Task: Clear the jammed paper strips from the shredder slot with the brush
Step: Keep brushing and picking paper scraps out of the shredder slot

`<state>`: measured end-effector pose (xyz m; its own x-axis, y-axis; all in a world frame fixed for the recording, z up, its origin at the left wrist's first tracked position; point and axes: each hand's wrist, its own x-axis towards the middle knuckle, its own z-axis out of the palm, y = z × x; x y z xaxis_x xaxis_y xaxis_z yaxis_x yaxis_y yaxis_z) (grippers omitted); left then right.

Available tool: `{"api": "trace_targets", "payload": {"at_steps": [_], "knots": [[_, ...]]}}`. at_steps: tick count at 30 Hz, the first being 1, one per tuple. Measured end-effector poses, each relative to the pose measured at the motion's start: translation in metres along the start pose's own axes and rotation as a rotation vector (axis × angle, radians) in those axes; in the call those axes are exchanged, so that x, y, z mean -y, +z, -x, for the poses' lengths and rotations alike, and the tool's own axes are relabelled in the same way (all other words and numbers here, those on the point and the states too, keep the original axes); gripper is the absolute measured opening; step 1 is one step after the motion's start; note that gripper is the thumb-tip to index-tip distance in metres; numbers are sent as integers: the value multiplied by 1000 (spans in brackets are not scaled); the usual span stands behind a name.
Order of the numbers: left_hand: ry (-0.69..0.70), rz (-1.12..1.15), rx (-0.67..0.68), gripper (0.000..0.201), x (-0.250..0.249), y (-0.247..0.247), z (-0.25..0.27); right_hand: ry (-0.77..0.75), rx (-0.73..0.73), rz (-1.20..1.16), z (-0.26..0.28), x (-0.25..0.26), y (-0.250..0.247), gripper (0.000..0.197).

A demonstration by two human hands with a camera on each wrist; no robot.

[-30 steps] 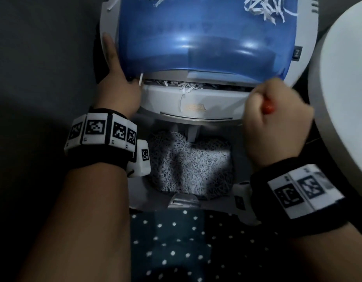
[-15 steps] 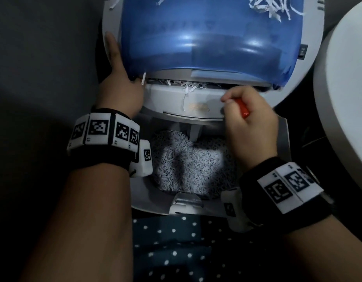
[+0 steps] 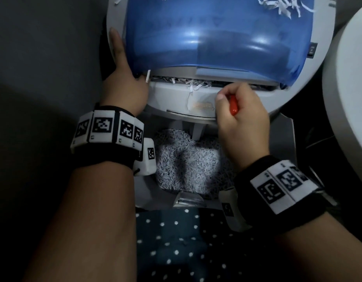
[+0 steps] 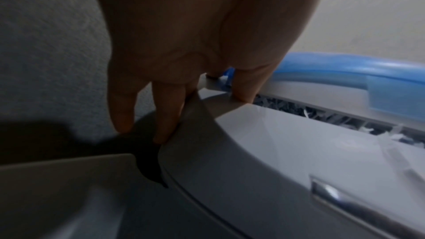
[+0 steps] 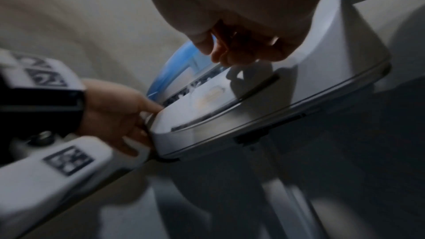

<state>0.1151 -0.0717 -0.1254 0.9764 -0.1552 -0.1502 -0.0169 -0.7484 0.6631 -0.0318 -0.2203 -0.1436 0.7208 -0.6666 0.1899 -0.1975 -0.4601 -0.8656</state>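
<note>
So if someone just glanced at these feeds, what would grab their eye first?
Probably the glossy blue cover filling the top of the head view, with white paper strips bristling from the slot just beneath it. Next, the orange brush handle gripped in the right hand at the slot, while the left hand holds the shredder's left edge.

Left hand (image 4: pixel 195 43) on shredder (image 4: pixel 287 152) corner, fingers (image 4: pixel 168 115) straight down its side edge, thumb (image 4: pixel 246 86) by slot (image 4: pixel 333 115). White strips (image 4: pixel 368 130) in slot. Blue cover (image 4: pixel 356 72) behind.

Head looks down; wrist cameras close, sharing shredder (image 3: pixel 176 98) slot.
</note>
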Motion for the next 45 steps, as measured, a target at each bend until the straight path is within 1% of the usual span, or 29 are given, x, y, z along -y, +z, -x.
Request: {"api": "trace_targets", "payload": {"at_steps": [2, 4, 6, 8, 10, 12, 14, 16, 20, 22, 23, 25, 27, 29, 31, 32, 35, 36, 39, 41, 43, 44, 45], "knots": [[4, 0, -1, 87, 0, 0, 0, 37, -2, -45, -1, 2, 0, 9], [6, -5, 1, 86, 0, 0, 0, 93, -81, -105, -5, 2, -5, 15], [3, -4, 4, 86, -1, -1, 1, 69, -119, -97, -4, 3, -6, 14], [-2, -4, 5, 86, -2, -1, 2, 9, -55, -15, 4, 7, 0, 11], [-3, -8, 1, 86, -2, -1, 2, 17, -20, -6, 9, 11, 3, 8], [-5, -9, -1, 86, -2, -1, 3, 29, -31, -65, 9, 12, 0, 8], [-2, -4, 2, 86, -2, -1, 3, -28, -42, -71, 9, 15, -4, 10], [0, -2, 3, 86, -3, -1, 3, -61, -20, -49, 11, 15, -2, 11], [-4, 1, 4, 85, -4, -2, 4, -61, 109, 15, 5, 8, 9, 13], [-1, 2, 5, 85, -3, -2, 5, -61, 176, -22, 2, 9, 13, 12], [0, 2, 5, 85, -3, -2, 4, -50, 180, -50, 2, 11, 13, 11], [1, -3, 7, 85, -4, -2, 5, -14, 111, -101, 1, 12, 12, 13], [2, -4, 6, 85, -3, -2, 5, 32, 38, -113, -3, 9, 13, 10], [2, 8, 11, 85, -3, -2, 5, 68, 63, -97, -5, 8, 16, 7], [1, 8, 17, 86, -3, -2, 5, 87, 93, -129, -3, 12, 19, 10], [0, 6, 19, 86, -4, -3, 5, 101, 74, -154, -1, 13, 20, 11], [-3, -7, 17, 86, -4, -3, 5, 181, -74, -226, -2, 12, 21, 12], [-3, -8, 17, 85, -5, -3, 5, 203, -83, -240, -3, 13, 22, 11], [-7, -7, 23, 86, -5, -3, 5, 213, 12, -363, -3, 19, 24, 8], [-9, -11, 22, 85, -5, -2, 5, 244, -42, -466, -4, 20, 22, 8], [-7, -11, 17, 85, -3, -2, 4, 275, -120, -496, -6, 17, 20, 9], [-5, -9, 15, 85, -3, -2, 3, 275, -113, -486, -5, 17, 22, 9], [-1, -7, 15, 85, -2, -1, 2, 260, -63, -473, -4, 17, 24, 9]]}}
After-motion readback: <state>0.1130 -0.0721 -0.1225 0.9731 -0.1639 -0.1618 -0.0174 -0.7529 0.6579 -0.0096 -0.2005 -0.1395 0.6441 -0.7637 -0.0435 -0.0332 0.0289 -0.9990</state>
